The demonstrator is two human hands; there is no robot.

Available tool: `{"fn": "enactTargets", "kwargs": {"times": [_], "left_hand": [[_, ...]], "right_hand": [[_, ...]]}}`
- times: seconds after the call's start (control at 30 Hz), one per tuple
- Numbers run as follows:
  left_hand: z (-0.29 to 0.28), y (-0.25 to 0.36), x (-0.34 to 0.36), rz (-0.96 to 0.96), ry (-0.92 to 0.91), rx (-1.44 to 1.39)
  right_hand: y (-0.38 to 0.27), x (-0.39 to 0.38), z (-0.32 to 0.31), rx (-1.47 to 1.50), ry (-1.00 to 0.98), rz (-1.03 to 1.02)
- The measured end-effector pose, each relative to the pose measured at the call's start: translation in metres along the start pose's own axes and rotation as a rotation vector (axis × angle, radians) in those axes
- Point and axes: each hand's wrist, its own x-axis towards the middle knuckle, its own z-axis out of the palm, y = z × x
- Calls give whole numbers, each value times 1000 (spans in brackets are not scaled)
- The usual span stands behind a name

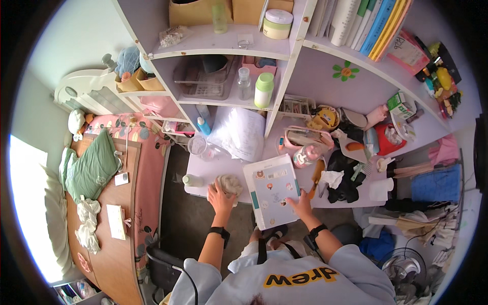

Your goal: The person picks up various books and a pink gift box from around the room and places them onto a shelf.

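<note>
Cloth point(231, 184) lay under the half-open left hand point(220, 199), its hold unclear, left of the book point(273, 193), whose long axis ran outward and whose right edge the right hand point(301, 204) gripped.

It is a home bedroom: a bed point(151, 178) with a pillow point(99, 161) stands beyond the left edge of the desk point(219, 166), shelves point(286, 71) along its back edge.

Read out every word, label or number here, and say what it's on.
I won't repeat wording, only where it stands:
Light-blue shirt: large lettering, legible.
Pink box on the shelf: large characters, partly legible.
Stickered book in the right hand: too small to read.
White papers: too blurred.
Book spines: too small.
</note>
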Motion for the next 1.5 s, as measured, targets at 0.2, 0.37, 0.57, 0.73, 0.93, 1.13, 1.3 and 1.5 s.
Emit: {"fn": "enactTargets", "kwargs": {"times": [0.2,0.37,0.57,0.73,0.93,1.13,1.3,1.5], "left_hand": [[16,-13,17,-92,-203,38],[-25,-1,-4,15,-5,-291],[-109,54,-17,96,134,-655],[-174,146,-9,150,-336,-1301],[-220,218,22,173,-559,-1514],[-308,292,85,900,-87,-797],[-342,376,169,891,351,-828],[-328,434,224,805,429,-845]], "right_hand": [[-17,-9,-13,-217,119,-189],[-32,-26,-35,-247,175,-238],[-117,-41,-43,225,-19,-674],[-246,-62,-80,451,-262,-957],[-304,-53,-174,456,-23,-1111],[-317,-41,-301,446,274,-1129],[-347,-33,-392,799,521,-1001],[-425,-45,-513,460,847,-1406]]}}
